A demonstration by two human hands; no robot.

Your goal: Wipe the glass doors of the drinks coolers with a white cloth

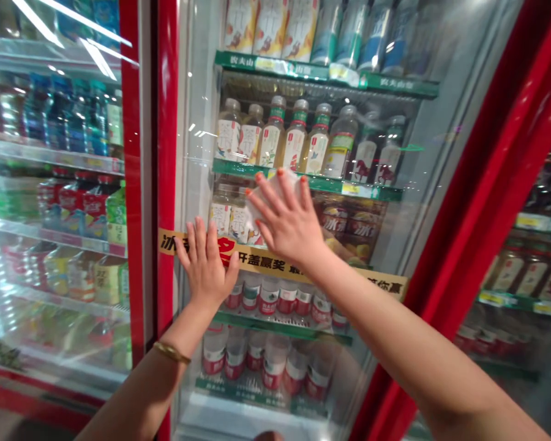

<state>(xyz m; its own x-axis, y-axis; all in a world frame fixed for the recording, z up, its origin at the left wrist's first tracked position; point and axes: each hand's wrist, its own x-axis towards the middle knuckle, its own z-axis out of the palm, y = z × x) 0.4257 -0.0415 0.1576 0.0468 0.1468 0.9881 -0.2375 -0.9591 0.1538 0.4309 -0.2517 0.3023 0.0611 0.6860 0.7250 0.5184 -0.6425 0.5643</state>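
Observation:
My right hand (294, 231) presses a thin white cloth (254, 214) against the glass door (195, 79) of a drinks fridge. Its fingers are spread, and the cloth shows between and around them. Lower and to the left, my left hand (207, 264) lies on the same door with fingers stretched out and nothing in it. That palm covers part of a gold banner (266, 260) with black and red characters stuck across the glass. Behind the door stand rows of bottles (294, 138), some partly hidden by my right hand.
A red frame post (168, 153) runs down the door's left side, and a slanting red frame (487, 153) borders the right. Another lit fridge with bottles (80, 116) stands at the left. More shelved drinks (509, 269) show at the far right.

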